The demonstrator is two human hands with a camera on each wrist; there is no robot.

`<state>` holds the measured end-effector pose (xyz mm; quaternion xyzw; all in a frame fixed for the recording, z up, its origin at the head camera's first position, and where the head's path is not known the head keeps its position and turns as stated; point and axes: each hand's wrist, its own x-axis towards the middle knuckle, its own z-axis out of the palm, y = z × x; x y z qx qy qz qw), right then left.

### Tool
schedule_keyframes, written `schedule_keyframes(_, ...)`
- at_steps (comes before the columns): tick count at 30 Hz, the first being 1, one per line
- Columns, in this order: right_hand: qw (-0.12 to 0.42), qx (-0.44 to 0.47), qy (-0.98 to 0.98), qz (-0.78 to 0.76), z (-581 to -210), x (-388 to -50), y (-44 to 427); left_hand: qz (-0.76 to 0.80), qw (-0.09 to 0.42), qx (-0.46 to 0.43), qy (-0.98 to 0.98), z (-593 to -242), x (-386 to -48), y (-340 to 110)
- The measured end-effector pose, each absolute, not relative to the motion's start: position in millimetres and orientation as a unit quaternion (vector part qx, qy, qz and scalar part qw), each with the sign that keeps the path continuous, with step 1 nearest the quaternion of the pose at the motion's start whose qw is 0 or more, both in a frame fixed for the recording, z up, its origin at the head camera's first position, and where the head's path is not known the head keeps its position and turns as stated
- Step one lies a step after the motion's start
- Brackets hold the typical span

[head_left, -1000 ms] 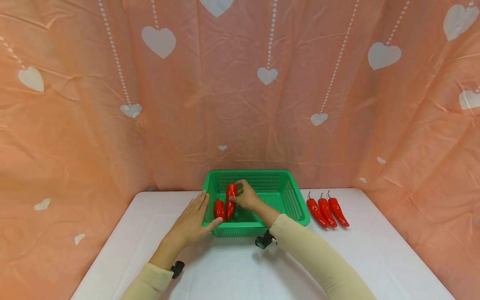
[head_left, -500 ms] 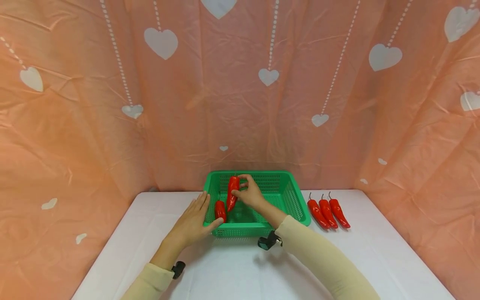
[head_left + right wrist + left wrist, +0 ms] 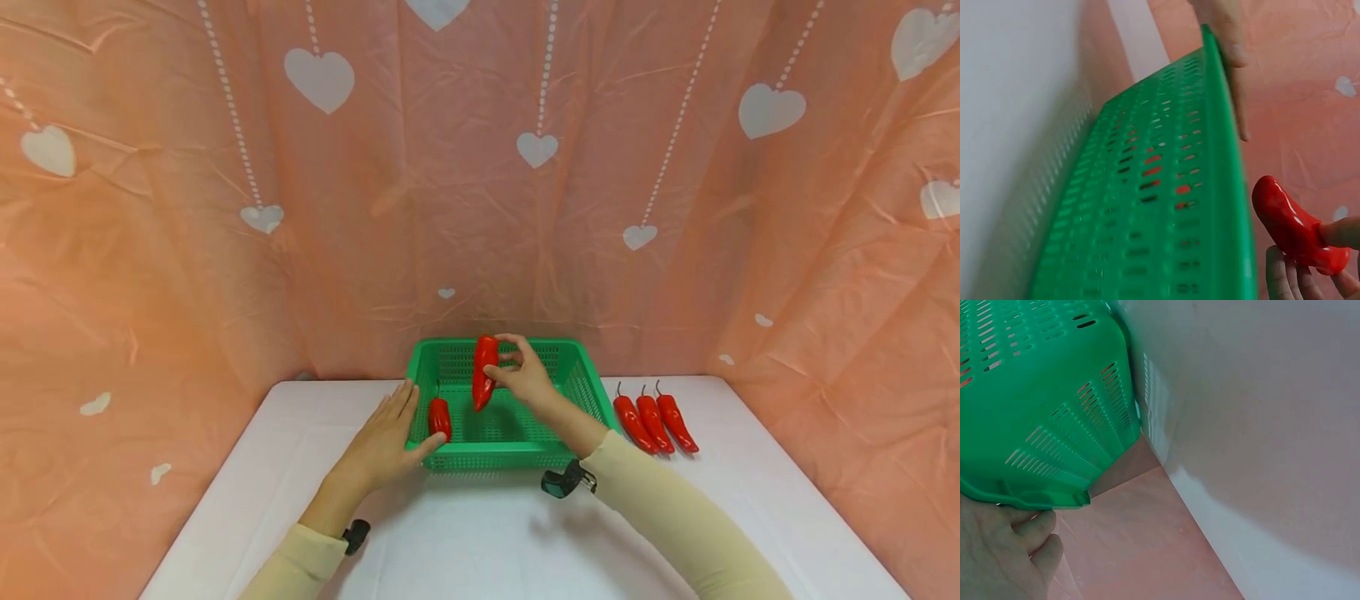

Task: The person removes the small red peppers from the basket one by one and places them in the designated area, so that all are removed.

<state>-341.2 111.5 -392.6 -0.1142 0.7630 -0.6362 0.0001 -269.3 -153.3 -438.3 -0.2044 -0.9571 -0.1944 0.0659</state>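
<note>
My right hand (image 3: 528, 377) pinches a glossy red chili pepper (image 3: 484, 371) between thumb and fingers, its tip pointing down, above the inside of a green plastic basket (image 3: 480, 448). The same held pepper (image 3: 1291, 225) shows beyond the basket's rim in the right wrist view. Another red pepper (image 3: 440, 420) lies at the left end of the basket, stem toward the back. With fingers extended, my left hand (image 3: 384, 442) rests on the basket's left rim near the front corner. In the left wrist view, its fingers (image 3: 1038, 531) touch the basket's rim (image 3: 1047, 503).
On the white table (image 3: 465, 542), right of the basket, several red peppers lie side by side, stems to the back, the middle one (image 3: 654, 425) among them. A pink curtain (image 3: 480, 250) with white hearts hangs directly behind the basket and along both sides.
My right hand has lifted the pepper from beside the other one in the basket and moved it up and to the right. The left hand stays on the rim.
</note>
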Motion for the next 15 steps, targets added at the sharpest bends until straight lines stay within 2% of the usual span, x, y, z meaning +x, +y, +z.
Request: schedule_keyframes(15, -0.005, -0.127, 0.751, -0.648, -379, -343, 183, -0.196, 0.069, -0.208, -0.956, -439, -268, -154)
